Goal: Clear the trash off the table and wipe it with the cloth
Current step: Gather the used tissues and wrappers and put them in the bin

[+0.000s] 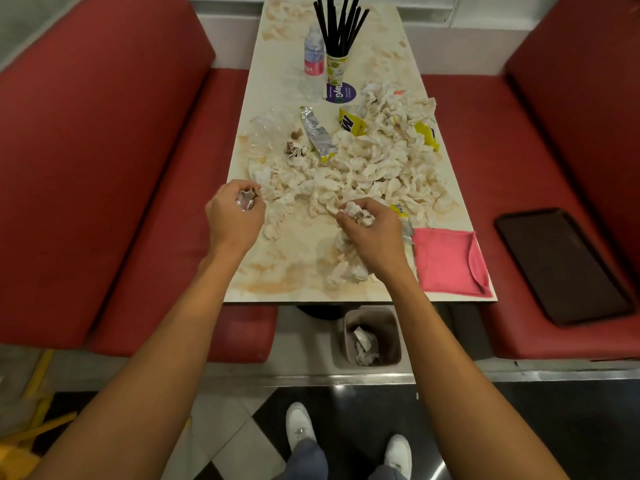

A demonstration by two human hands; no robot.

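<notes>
Stained, napkin-strewn table (294,271) between red benches (104,168); left hand (235,216) tight around foil wad (246,199), right hand (375,235) around crumpled napkins (360,213).

Single head-worn wide-angle view, from standing height at the near end of the counter (287,271), facing forward and down along its length, fairly close, edges seemingly lens-bowed.

My table (277,268) is marble-patterned, smeared with brownish stains and heaped across its middle with crumpled white tissues (363,168). A flattened silver wrapper (317,133) and torn yellow wrappers (353,122) lie at the heap's far edge. My left hand (235,220) grips a foil ball (246,199); my right hand (377,237) grips a tissue wad (360,213). The pink cloth (446,261) lies folded flat on the near right corner.
</notes>
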